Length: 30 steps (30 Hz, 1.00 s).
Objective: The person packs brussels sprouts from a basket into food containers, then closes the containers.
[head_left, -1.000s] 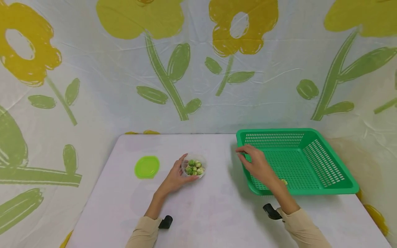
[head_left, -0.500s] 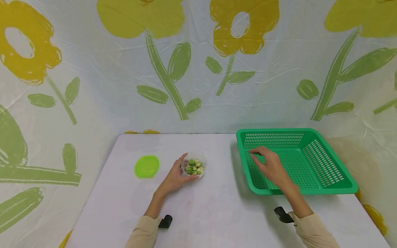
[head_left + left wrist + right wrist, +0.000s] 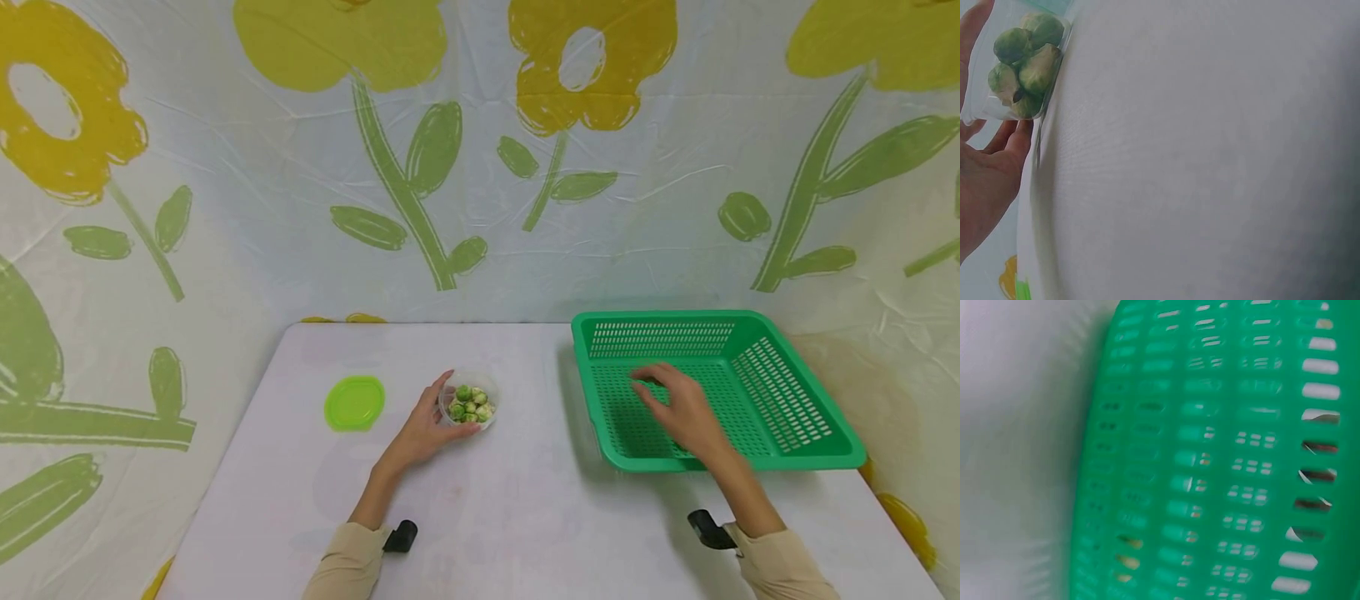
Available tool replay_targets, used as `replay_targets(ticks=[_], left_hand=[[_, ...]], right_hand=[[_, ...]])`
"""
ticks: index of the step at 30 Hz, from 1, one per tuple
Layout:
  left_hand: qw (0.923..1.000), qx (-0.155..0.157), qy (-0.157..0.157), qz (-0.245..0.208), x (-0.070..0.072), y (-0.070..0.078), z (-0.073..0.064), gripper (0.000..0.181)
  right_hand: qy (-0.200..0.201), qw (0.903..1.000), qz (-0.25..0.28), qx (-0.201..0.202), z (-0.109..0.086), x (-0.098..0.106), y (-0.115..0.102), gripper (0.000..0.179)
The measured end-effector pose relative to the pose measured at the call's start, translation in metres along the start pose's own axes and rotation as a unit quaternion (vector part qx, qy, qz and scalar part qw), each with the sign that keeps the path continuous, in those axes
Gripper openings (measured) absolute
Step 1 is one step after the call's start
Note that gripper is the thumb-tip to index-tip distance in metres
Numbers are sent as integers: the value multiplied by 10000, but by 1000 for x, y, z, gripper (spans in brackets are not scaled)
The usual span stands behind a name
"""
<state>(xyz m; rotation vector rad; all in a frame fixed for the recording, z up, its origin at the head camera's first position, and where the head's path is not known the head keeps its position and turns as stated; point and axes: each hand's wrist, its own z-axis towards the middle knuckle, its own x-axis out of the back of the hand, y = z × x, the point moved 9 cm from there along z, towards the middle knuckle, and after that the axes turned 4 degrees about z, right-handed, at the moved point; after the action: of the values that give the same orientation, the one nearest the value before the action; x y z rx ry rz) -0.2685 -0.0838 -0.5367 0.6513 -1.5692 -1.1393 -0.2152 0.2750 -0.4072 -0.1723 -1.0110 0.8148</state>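
My left hand (image 3: 425, 429) holds a small clear plastic container (image 3: 492, 390) upright on the table, thumb on the near side and fingers round the far side. Several Brussels sprouts (image 3: 471, 404) lie in it; the left wrist view shows these sprouts (image 3: 1029, 59) through its clear wall. Over the left part of a green slotted plastic basket (image 3: 813, 400) is my right hand (image 3: 684, 412), thumb and fingers curved apart with nothing seen between them. In the right wrist view the basket wall (image 3: 1222, 450) hides the hand; pale yellowish bits show through its lower slots.
A bright green lid (image 3: 355, 403) lies flat on the white table (image 3: 480, 517), left of the container. The basket stands at the table's right side. Behind the table hangs a flower-printed cloth (image 3: 645, 208).
My right hand has moved from the basket's left rim rightward over its inside. A sprout seen in the basket a second ago is now mostly hidden by the right arm. The left hand stays still.
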Motion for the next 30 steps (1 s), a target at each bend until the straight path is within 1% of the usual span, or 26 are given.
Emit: replay_targets(ticks=[3, 5, 6, 11, 16, 21, 25, 27, 30], left_hand=[[10000, 19, -18, 16, 0, 0, 1, 105], [9999, 47, -29, 95, 0, -1, 1, 106], [9999, 27, -6, 124, -1, -5, 2, 106], [9999, 43, -17, 143, -1, -5, 1, 108], [9998, 105, -34, 159, -1, -7, 2, 109], [9998, 119, -1, 161, 0, -6, 1, 108], [9998, 86, -16, 159, 0, -4, 0, 107], [9998, 87, -34, 152, 0, -4, 0, 107], [9998, 100, -43, 153, -1, -4, 0, 108]], right_hand=[[-59, 9999, -67, -51, -6, 2, 7, 23], [-78, 9999, -114, -18, -9, 3, 10, 25], [-82, 9999, -133, 2, -11, 4, 11, 25], [-186, 9997, -176, 25, -17, 7, 18, 26], [-455, 9987, -212, -2, -21, 9, 23, 27], [-888, 9957, -228, -117, -25, 8, 30, 25], [-1309, 9909, -207, -229, -30, 6, 34, 21], [-1616, 9860, -147, -385, -33, 5, 38, 20], [-2133, 9740, -71, -756, -37, 1, 46, 20]])
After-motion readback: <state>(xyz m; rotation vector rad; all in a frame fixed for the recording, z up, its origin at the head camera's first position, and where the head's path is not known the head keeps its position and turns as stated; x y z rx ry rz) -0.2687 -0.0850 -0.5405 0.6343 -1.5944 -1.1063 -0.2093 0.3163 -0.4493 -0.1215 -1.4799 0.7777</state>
